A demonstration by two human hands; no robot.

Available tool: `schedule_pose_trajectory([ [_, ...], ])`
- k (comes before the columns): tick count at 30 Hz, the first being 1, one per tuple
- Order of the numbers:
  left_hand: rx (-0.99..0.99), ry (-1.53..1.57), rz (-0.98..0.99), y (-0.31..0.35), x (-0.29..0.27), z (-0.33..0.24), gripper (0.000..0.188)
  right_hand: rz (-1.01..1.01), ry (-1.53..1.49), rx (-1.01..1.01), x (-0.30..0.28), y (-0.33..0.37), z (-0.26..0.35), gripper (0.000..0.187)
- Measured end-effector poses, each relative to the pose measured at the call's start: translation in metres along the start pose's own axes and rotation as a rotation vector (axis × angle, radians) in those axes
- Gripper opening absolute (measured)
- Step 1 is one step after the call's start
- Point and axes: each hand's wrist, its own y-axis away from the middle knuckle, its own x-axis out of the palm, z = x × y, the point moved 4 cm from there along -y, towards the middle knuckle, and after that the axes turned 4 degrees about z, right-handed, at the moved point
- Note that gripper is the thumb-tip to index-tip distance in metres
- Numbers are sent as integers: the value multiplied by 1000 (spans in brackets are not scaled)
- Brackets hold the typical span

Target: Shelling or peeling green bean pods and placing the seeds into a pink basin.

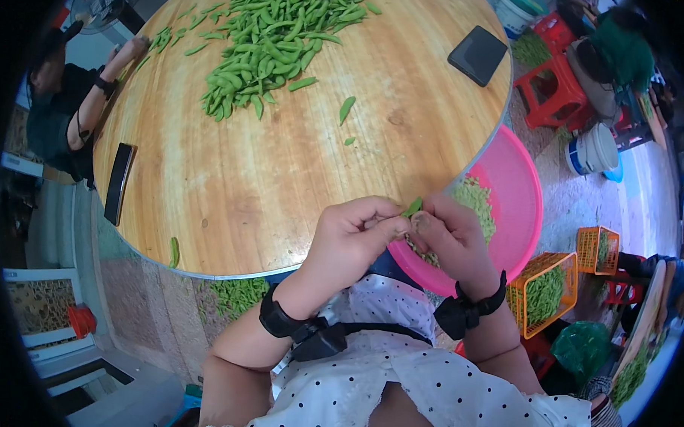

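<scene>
A green soybean pod (412, 208) is pinched between my two hands, close to the table's near right edge. My left hand (356, 233) grips it with thumb and forefinger, and my right hand (450, 234) closes on it from the other side. Fingers cover most of the pod. Below and behind my hands is a pink basin (527, 186), which holds many pale green shelled beans (474, 199). A large heap of unshelled pods (268, 53) lies on the far side of the round wooden table (298, 167).
Loose pods (347, 110) lie about the table. A black phone (478, 56) rests at the far right, another dark phone (118, 184) at the left edge. A co-worker's hand (133, 49) is at the far left. Orange crates (543, 292) and red stools (555, 89) stand on the right.
</scene>
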Motion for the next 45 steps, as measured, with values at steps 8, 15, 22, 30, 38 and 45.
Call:
schedule_pose_trajectory([
  [8,-292,333,71,-6,22,14,9,15,15,-74,-14,25,-4,15],
  [15,178,-578,-34,-7,59,22,8,-223,232,35,-47,50,-10,22],
  [22,-178,-309,183,-11,69,37,11,-196,223,49,-64,62,-27,14],
  [30,-56,-406,126,-17,67,44,27,-518,596,-14,-85,78,-26,17],
  [38,46,-300,244,-11,79,31,22,-222,-56,179,-50,68,-34,15],
  [45,-23,-96,133,4,54,27,8,-329,-344,163,-31,59,-43,10],
])
